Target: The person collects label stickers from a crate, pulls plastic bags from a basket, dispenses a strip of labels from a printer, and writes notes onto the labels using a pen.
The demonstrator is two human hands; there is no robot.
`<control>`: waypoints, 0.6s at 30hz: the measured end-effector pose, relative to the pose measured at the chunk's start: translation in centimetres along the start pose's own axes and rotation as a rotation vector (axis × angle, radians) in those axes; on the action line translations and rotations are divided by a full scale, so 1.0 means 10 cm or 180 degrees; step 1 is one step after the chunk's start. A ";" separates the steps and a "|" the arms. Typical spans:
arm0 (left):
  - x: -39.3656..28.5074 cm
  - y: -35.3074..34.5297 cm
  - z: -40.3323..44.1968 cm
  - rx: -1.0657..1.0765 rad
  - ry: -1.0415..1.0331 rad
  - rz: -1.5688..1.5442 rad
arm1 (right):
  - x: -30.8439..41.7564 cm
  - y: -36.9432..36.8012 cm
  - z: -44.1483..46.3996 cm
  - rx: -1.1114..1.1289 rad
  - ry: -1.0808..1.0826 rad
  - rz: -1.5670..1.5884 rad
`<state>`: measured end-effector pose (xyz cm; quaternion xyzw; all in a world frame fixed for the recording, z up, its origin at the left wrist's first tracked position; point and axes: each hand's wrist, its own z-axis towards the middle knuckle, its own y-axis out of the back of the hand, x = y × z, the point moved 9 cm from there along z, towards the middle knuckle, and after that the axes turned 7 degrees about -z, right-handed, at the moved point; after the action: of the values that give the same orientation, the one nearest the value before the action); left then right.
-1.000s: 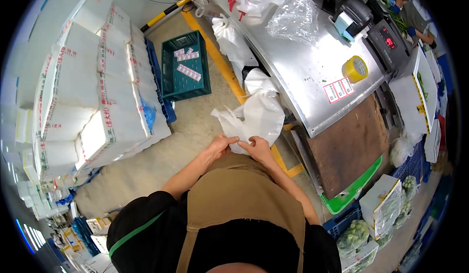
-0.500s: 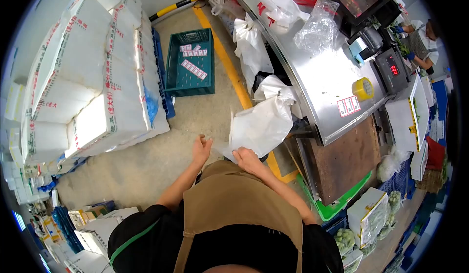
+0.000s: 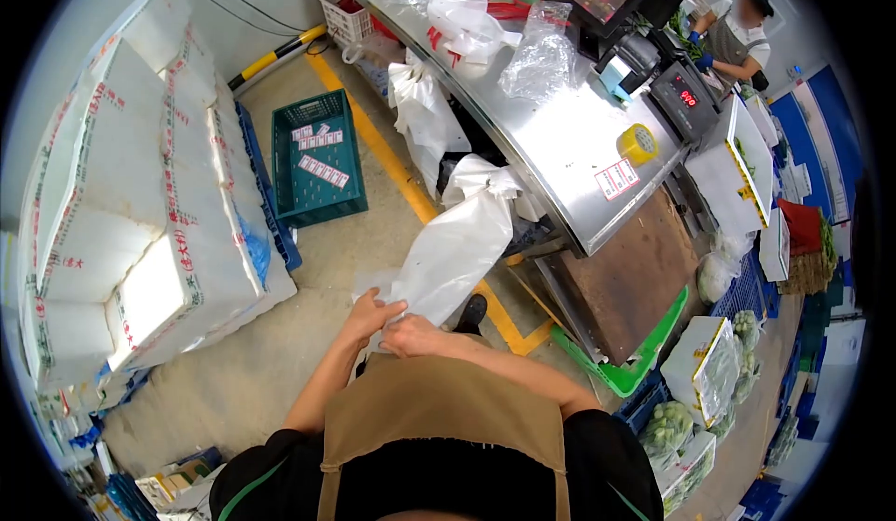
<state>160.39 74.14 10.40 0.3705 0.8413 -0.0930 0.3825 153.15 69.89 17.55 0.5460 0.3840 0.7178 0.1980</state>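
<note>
A white plastic bag (image 3: 457,249) hangs from a bunched top beside the metal table, its lower end drawn out toward my body. My left hand (image 3: 371,316) is closed at the bag's thin, see-through end, with fingers pointing right. Just beside it, my right hand (image 3: 413,337) is curled into a grip on the same end. The plastic between the two hands is partly hidden by my fingers. Behind this bag, another white plastic bag (image 3: 422,115) hangs along the table's side.
A green crate (image 3: 319,208) with printed labels stands on the floor ahead. Stacked white foam boxes (image 3: 140,162) rise at left. On the metal table (image 3: 569,157) are yellow tape (image 3: 638,144), a label sheet (image 3: 617,180) and a scale (image 3: 686,98). Another person (image 3: 737,41) works at far right.
My left hand has come right, close to my right hand, and closed at the bag's end. The bag is pulled longer toward me. The view has shifted, bringing the co-worker further into sight.
</note>
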 end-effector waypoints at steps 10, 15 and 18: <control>0.59 0.07 -0.34 0.0165 0.0409 -0.1705 | 0.50 -0.59 0.15 0.1491 0.0823 -0.0164; 0.90 0.21 -0.42 -0.1344 0.0054 -0.1415 | 0.45 -0.84 -0.11 0.1155 0.0862 0.0184; 1.25 0.21 -0.38 -0.2120 -0.0190 -0.0996 | 0.41 -0.61 -0.40 0.1150 0.0678 0.0320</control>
<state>154.27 84.18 4.36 0.0897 0.8604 0.1178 0.4876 147.24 75.23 15.05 0.5121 0.4974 0.7000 0.0191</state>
